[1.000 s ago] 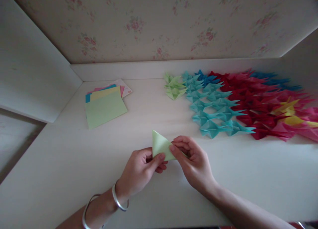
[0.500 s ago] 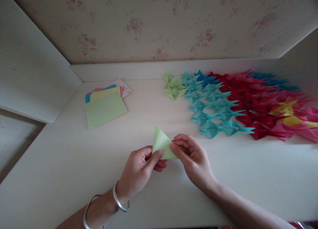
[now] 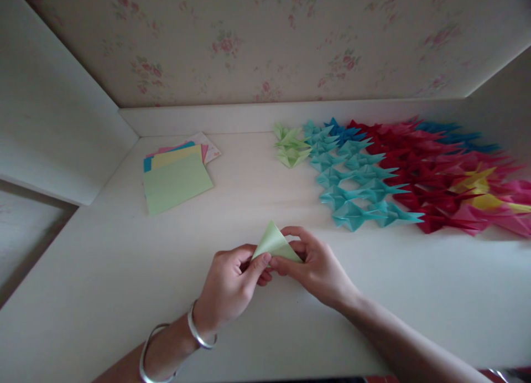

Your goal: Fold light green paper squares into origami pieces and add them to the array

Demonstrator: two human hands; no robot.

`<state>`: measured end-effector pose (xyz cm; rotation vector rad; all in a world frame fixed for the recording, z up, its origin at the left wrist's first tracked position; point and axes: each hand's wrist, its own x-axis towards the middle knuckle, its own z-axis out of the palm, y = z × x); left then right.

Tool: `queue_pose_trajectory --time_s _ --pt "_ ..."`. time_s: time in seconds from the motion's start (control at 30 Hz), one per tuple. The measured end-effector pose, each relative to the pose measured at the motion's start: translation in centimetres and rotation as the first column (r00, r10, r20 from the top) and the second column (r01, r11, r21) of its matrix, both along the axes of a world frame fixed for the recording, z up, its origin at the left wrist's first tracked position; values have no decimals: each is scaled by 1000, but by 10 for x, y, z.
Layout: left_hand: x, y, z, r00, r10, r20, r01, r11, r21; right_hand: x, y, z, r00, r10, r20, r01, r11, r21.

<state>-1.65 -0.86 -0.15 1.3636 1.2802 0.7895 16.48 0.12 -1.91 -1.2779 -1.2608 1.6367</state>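
Note:
A light green folded paper triangle (image 3: 274, 244) is held just above the white desk (image 3: 124, 272), near its front middle. My left hand (image 3: 230, 286), with two silver bangles on the wrist, pinches the triangle's lower left corner between thumb and fingers. My right hand (image 3: 317, 269) grips the right side, fingers curled around the paper's far edge and thumb under its lower edge. The tip of the triangle points away from me.
A stack of flat coloured paper sheets (image 3: 176, 175), green on top, lies at the back left. Rows of folded paper cranes (image 3: 394, 172) in green, teal, red, blue, yellow and pink cover the back right. Flowered wallpaper rises behind the desk.
The green triangle has tipped flatter and lower between my hands. My right fingers have moved over its far edge, and my thumbs have come closer together.

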Motion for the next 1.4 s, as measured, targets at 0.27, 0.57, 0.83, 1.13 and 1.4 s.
queue_pose_trajectory --time_s 0.27,0.57,0.83,1.13,1.4 --pt "-5 4 2 997 70 -13 -70 997 -39 6 7 9 998 -49 -47 44 995 -93" --pt "-8 12 -1 979 191 72 -189 981 -41 11 13 7 987 -110 -116 95 987 -128" --pt "-10 16 4 939 340 40 -340 940 -17 11 11 10 993 -83 -84 69 985 -158" --pt "-14 16 5 988 116 97 -101 984 -149 12 12 11 961 -224 -161 235 971 50" --pt "-8 9 -3 990 63 -124 -49 993 110 -2 2 8 991 5 -131 0 999 34"
